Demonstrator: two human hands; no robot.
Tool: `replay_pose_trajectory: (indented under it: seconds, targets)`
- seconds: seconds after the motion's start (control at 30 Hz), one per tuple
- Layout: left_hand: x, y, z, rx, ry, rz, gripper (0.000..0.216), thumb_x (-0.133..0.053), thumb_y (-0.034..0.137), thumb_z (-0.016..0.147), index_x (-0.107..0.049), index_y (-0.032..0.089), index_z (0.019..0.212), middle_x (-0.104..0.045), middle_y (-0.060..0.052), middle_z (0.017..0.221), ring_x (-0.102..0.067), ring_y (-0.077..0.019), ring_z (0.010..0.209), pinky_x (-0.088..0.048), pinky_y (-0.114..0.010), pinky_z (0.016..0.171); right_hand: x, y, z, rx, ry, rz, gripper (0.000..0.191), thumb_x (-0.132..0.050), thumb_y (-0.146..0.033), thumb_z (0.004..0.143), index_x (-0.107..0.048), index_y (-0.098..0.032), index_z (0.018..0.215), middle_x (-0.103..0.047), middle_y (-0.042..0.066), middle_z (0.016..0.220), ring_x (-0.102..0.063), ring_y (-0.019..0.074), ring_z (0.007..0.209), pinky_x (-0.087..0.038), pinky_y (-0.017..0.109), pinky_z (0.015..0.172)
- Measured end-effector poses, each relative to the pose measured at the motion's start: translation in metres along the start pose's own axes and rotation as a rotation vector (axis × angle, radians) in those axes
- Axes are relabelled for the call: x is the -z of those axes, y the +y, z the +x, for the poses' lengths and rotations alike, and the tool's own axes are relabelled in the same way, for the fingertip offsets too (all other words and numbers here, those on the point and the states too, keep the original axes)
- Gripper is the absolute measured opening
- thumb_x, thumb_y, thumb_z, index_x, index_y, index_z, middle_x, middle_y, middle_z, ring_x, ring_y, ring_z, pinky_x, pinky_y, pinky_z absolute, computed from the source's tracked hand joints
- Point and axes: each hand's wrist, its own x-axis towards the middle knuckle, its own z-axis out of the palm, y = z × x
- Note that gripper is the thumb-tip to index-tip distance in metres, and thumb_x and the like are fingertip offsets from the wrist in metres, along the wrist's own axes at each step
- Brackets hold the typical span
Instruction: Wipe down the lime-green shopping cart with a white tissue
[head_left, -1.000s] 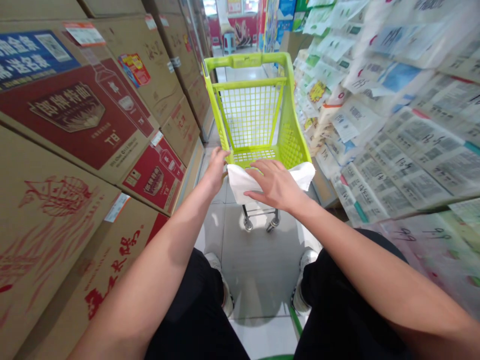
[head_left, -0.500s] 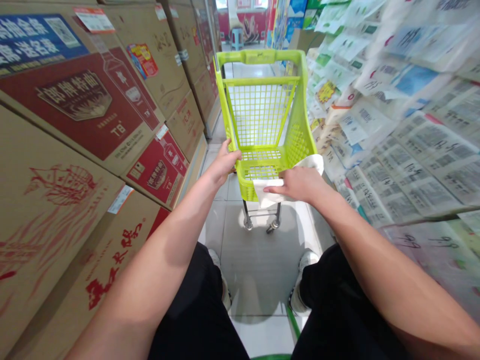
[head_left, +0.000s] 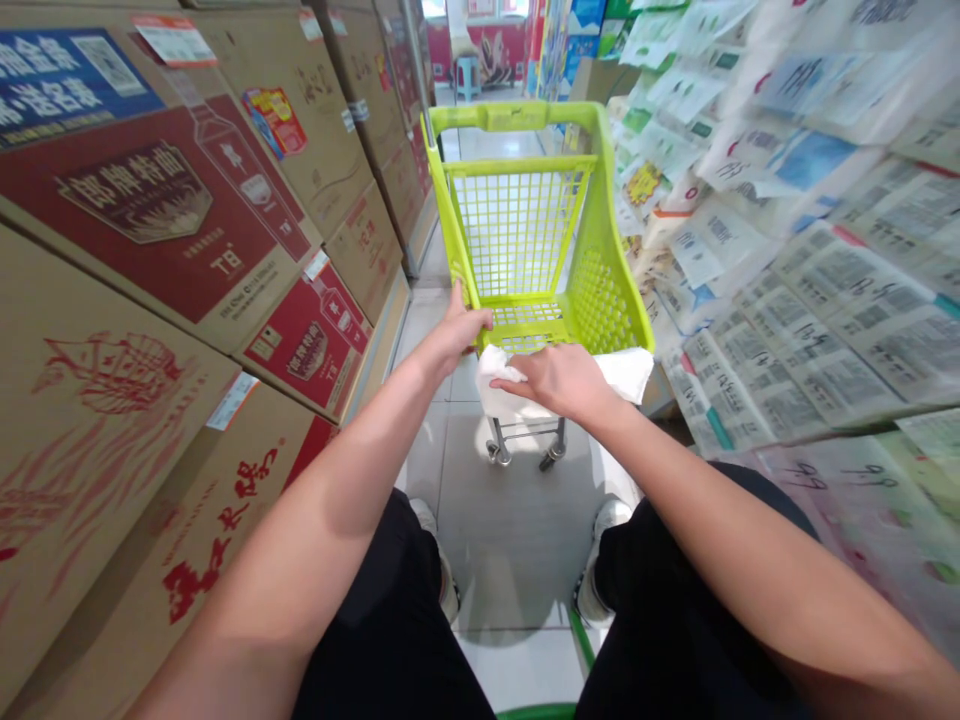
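Note:
In front of me stands a yellow-green plastic shopping cart (head_left: pixel 517 220) with a grid panel, perforated sides and small metal-forked wheels. My left hand (head_left: pixel 459 325) is closed around the left side of the cart's near rim, thumb over the top. A white cloth (head_left: pixel 626 375) lies along the near rim and hangs over its front. My right hand (head_left: pixel 559 380) grips the cloth and presses it against the rim, near its left corner. The fingertips of the right hand are partly hidden in the cloth folds.
Stacked cardboard cartons (head_left: pixel 150 200) line the left side. Packs of paper goods (head_left: pixel 817 290) with handwritten prices fill the right. A blue stool (head_left: pixel 467 75) stands far ahead. Part of a green seat or rim (head_left: pixel 536 712) shows below me, between my legs.
My right hand has slid left along the near rim with the white cloth, which now covers more of the rim's front. My left hand still holds the cart's left side.

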Motion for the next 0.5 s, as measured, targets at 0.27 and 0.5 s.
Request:
replay_pose_trajectory:
  seconds: [0.27,0.5]
  targets:
    - [0.028,0.005,0.011,0.111,-0.008,-0.048,0.114,-0.068,0.019,0.052,-0.035,0.043,0.158,-0.074,-0.003,0.127,-0.069,-0.0319,0.113,-0.054,-0.054,0.096,-0.012,0.054,-0.016,0.067,0.037,-0.094,0.078,-0.028,-0.078,0.105,-0.079,-0.02,0.095,-0.078,0.013,0.082,-0.071,0.0261,0.076,-0.021,0.032,0.062]
    - [0.011,0.007,-0.004,0.11,-0.133,-0.051,0.118,-0.083,0.043,0.07,-0.02,0.04,0.169,-0.058,-0.007,0.16,-0.066,-0.035,0.126,-0.032,-0.064,0.121,-0.029,0.13,-0.031,0.094,0.103,-0.073,0.095,-0.019,-0.094,0.092,-0.077,-0.019,0.088,-0.073,0.01,0.073,-0.063,0.0222,0.068,-0.02,0.033,0.063]
